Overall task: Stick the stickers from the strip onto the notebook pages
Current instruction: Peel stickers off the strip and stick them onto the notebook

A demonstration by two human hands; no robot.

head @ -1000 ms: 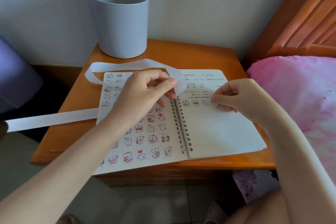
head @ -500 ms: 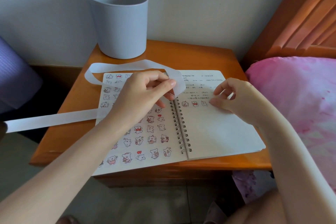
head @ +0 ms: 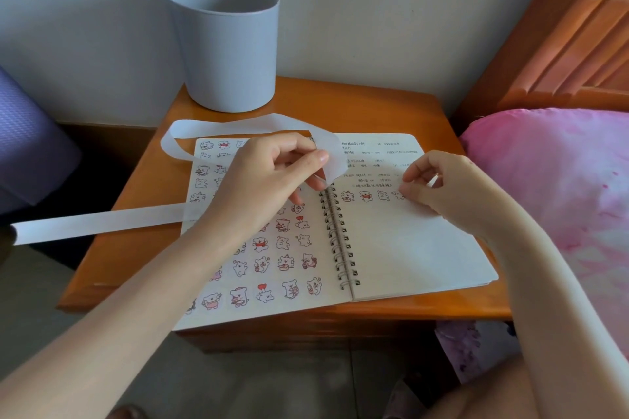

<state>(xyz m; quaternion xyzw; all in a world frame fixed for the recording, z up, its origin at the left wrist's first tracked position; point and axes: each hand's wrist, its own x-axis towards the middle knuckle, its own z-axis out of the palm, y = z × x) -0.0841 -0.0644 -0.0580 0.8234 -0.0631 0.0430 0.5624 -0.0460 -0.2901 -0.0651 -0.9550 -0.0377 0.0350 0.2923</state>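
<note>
An open spiral notebook (head: pixel 408 248) lies on a wooden nightstand (head: pixel 374 105). Its left page is covered with small cartoon stickers (head: pixel 282 262). The right page has handwriting at the top and a short row of stickers (head: pixel 366 196) beneath it. A long white sticker strip (head: pixel 102 221) loops from the left edge round behind the notebook to the spine. My left hand (head: pixel 265 177) pinches the strip's end above the spine, between thumb and fingers. My right hand (head: pixel 446 184) rests on the right page with fingers loosely curled. Its thumb tip presses the last sticker of the row.
A pale grey bin (head: pixel 224 44) stands at the back of the nightstand against the wall. A pink bedcover (head: pixel 561 180) and a wooden headboard (head: pixel 561 44) lie to the right. A purple object (head: pixel 27 146) is at the left. Floor shows below.
My right hand's fingers have lifted off the last sticker and curled, leaving the thumb tip on it. My left hand still holds the strip end in the same place.
</note>
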